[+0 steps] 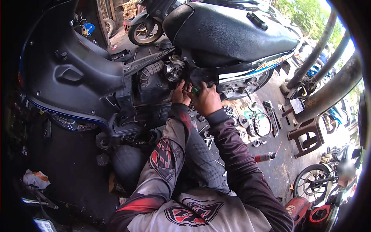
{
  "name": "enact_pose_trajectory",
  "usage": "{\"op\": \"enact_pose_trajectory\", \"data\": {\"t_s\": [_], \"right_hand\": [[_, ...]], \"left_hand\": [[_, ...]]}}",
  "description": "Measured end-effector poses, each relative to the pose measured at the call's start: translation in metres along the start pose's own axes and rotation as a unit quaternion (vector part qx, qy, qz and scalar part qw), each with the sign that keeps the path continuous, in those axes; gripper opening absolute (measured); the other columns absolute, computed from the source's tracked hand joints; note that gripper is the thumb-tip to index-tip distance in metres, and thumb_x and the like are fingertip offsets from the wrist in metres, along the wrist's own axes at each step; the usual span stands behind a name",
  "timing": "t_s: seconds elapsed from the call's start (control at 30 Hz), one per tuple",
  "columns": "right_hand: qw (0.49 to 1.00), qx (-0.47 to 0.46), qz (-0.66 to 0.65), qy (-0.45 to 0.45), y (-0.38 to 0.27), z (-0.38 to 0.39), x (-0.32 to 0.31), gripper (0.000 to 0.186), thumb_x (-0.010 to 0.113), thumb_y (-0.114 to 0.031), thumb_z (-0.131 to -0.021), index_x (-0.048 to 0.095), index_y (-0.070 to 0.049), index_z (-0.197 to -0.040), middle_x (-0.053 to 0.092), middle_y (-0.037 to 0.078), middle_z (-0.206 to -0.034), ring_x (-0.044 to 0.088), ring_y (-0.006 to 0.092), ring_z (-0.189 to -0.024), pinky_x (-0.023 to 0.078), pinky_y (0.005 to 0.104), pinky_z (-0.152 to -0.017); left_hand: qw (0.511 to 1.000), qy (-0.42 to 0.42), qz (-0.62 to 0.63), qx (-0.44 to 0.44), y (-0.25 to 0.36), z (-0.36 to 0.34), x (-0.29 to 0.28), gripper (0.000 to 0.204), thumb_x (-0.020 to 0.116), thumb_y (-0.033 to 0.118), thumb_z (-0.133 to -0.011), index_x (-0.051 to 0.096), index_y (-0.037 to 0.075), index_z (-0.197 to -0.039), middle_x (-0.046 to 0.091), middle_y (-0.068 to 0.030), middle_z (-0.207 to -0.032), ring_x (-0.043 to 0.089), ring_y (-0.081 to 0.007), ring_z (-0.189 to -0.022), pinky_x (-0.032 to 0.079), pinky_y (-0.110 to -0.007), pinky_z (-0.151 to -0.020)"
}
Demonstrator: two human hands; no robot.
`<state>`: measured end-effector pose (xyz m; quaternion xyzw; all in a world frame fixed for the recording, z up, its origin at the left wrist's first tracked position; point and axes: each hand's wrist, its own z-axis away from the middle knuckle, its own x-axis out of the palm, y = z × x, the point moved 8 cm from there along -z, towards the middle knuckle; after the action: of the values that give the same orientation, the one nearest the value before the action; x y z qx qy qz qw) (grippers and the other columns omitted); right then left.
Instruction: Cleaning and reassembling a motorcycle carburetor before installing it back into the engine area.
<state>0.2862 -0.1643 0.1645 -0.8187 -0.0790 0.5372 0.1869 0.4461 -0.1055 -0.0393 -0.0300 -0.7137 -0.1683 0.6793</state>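
In front of me stands a scooter with its body opened between the leg shield and the black seat. My left hand is at the opening, just below the metal carburetor, fingers drawn together; what they pinch is hidden. Close beside it, my right hand is closed around a small green-handled tool, whose tip I cannot see. A ribbed black intake hose curves to the left of the carburetor.
Loose engine parts and a round black belt lie on the floor to the right. Beyond them stand a brown plastic stool and thick metal posts. A red-handled tool lies nearer. Another motorcycle is parked at the back.
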Motion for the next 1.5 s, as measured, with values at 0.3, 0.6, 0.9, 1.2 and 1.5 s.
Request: {"op": "enact_pose_trajectory", "data": {"t_s": [0.3,0.6,0.9,1.2,1.5], "right_hand": [[1.000,-0.016,0.001,0.002,0.013,-0.010,0.010,0.041,0.064,-0.031,-0.089,0.064,0.005,-0.107,0.066,0.035,-0.089,0.066,0.0510,-0.085,0.056,0.0540,-0.077],[0.997,-0.009,0.025,-0.068,0.027,-0.014,0.018,0.036,0.066,-0.028,-0.086,0.066,0.001,-0.106,0.066,0.032,-0.093,0.068,0.0470,-0.089,0.056,0.0524,-0.079],[1.000,-0.005,0.018,0.003,0.040,-0.012,0.019,0.037,0.061,-0.034,-0.090,0.070,0.001,-0.096,0.067,0.032,-0.080,0.067,0.0502,-0.082,0.055,0.0542,-0.077],[0.998,-0.020,0.021,-0.058,0.038,-0.010,0.034,0.030,0.055,-0.024,-0.090,0.065,0.004,-0.094,0.069,0.029,-0.085,0.069,0.0458,-0.081,0.056,0.0513,-0.078],[0.992,-0.034,-0.118,-0.034,0.169,0.137,0.098,0.035,0.060,-0.024,-0.097,0.051,0.003,-0.118,0.059,0.030,-0.114,0.059,0.0482,-0.101,0.050,0.0522,-0.082]], "left_hand": [[1.000,0.025,0.003,0.002,-0.002,-0.004,0.000,0.015,0.062,0.004,-0.098,0.062,0.006,-0.113,0.068,-0.0063,-0.109,0.065,-0.0213,-0.101,0.054,-0.039,-0.093],[0.999,0.035,0.041,-0.002,-0.011,0.002,0.012,0.013,0.062,0.003,-0.098,0.063,0.006,-0.110,0.068,-0.0063,-0.107,0.066,-0.0205,-0.098,0.055,-0.037,-0.090],[0.997,0.051,0.058,-0.002,-0.015,0.007,0.017,0.005,0.063,0.003,-0.097,0.063,0.008,-0.099,0.064,-0.0025,-0.090,0.058,-0.0155,-0.079,0.055,-0.036,-0.084],[0.997,0.001,0.073,-0.005,-0.006,0.005,0.012,0.010,0.062,0.011,-0.099,0.065,0.005,-0.106,0.069,-0.0055,-0.104,0.065,-0.0200,-0.096,0.054,-0.039,-0.090],[0.966,0.119,-0.229,0.015,0.042,0.051,0.016,0.029,0.065,0.030,-0.098,0.064,0.004,-0.112,0.071,-0.0097,-0.098,0.068,-0.0215,-0.093,0.056,-0.038,-0.085]]}}
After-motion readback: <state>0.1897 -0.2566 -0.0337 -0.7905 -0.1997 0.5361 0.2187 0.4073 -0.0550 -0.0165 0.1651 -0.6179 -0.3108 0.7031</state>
